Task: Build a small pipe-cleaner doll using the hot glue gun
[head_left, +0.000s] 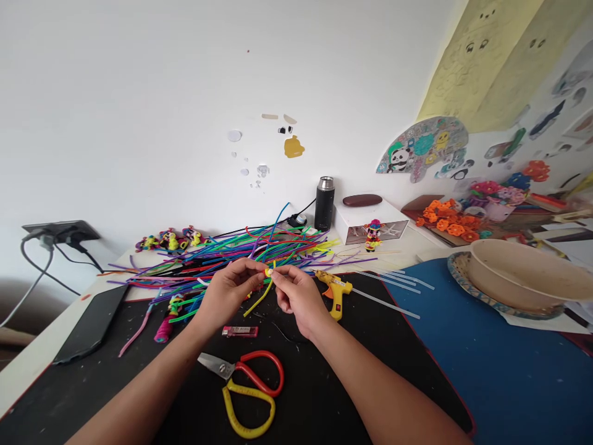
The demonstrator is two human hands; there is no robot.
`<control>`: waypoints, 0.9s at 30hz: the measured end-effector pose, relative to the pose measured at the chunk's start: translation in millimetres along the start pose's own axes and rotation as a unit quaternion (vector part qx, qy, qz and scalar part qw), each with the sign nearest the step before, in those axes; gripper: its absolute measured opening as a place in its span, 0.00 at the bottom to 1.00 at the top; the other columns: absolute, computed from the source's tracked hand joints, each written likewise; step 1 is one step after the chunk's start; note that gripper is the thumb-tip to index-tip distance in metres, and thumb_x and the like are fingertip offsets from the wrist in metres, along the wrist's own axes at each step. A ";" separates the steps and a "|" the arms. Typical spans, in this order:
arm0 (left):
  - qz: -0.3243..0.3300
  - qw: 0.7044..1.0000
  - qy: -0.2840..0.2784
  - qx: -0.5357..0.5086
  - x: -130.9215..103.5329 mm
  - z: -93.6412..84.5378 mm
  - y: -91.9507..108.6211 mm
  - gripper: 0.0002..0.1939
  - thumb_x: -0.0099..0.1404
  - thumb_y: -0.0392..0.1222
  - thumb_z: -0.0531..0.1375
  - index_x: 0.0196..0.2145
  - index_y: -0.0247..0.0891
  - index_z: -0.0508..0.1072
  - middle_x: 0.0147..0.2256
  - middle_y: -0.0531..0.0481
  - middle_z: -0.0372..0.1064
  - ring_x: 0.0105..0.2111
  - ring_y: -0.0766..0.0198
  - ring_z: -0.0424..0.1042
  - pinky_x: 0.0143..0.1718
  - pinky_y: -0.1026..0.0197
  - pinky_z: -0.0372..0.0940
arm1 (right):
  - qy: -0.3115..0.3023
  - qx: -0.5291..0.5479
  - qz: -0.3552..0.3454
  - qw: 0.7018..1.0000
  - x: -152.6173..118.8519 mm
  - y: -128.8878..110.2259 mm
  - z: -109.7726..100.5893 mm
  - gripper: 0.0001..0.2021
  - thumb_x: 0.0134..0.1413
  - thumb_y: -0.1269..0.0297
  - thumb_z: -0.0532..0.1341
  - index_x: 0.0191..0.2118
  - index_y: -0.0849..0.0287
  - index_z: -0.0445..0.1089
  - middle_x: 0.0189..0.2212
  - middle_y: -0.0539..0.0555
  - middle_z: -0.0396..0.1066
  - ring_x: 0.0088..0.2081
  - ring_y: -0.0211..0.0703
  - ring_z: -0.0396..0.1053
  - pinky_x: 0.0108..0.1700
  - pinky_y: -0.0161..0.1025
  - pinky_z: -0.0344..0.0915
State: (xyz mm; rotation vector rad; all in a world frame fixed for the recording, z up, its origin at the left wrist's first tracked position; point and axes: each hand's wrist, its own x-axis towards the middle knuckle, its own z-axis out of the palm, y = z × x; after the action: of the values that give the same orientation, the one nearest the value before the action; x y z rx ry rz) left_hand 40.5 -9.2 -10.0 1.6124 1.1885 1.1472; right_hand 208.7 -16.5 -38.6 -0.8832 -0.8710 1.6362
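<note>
My left hand (231, 287) and my right hand (296, 296) meet above the black mat, fingertips pinched together on a small piece of yellow pipe cleaner (259, 301). One yellow strand hangs down between the hands and another end sticks up above the fingers. A small white bit and a touch of red show at the fingertips. Behind the hands lies a wide pile of colored pipe cleaners (185, 256). The yellow glue gun (337, 290) lies just right of my right hand.
Scissors (252, 364) with red and yellow handles and a pink lighter (239, 332) lie nearer. A phone (92, 324) and pink figure (163, 327) are left; glue sticks (386, 304), a bowl (523, 278), a black bottle (325, 205) and a white box (356, 219) are right or behind.
</note>
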 end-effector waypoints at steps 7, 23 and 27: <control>-0.023 0.998 -0.018 -0.056 1.1 -2.3 -3.9 0.16 0.61 0.54 0.71 0.40 0.41 0.79 0.34 0.49 0.78 0.35 0.58 0.76 0.38 0.58 0.71 | -0.001 0.004 0.003 1.000 -0.3 -0.6 1.4 0.19 0.46 0.50 0.73 0.38 0.59 0.73 0.16 0.41 0.63 0.15 0.30 0.54 0.18 0.31 0.42; -0.041 0.994 -0.029 -0.099 2.4 -2.6 -9.3 0.16 0.61 0.51 0.73 0.40 0.39 0.81 0.34 0.49 0.77 0.33 0.61 0.73 0.37 0.60 0.68 | -0.008 0.006 -0.003 1.000 1.0 3.8 1.5 0.19 0.46 0.52 0.73 0.38 0.58 0.72 0.15 0.40 0.63 0.14 0.30 0.54 0.17 0.30 0.42; -0.042 0.993 -0.029 -0.110 3.0 -1.9 -12.6 0.15 0.60 0.51 0.73 0.40 0.39 0.81 0.34 0.49 0.77 0.33 0.61 0.72 0.35 0.61 0.67 | -0.003 0.004 -0.002 1.000 1.1 4.8 1.3 0.18 0.45 0.52 0.73 0.37 0.58 0.71 0.15 0.40 0.63 0.14 0.30 0.54 0.17 0.30 0.42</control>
State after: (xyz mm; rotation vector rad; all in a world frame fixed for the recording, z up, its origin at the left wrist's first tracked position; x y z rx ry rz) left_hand 36.1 -3.2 -20.8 1.4077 1.0428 1.1277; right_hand 205.3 -16.6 -42.3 -0.8711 -0.8695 1.6385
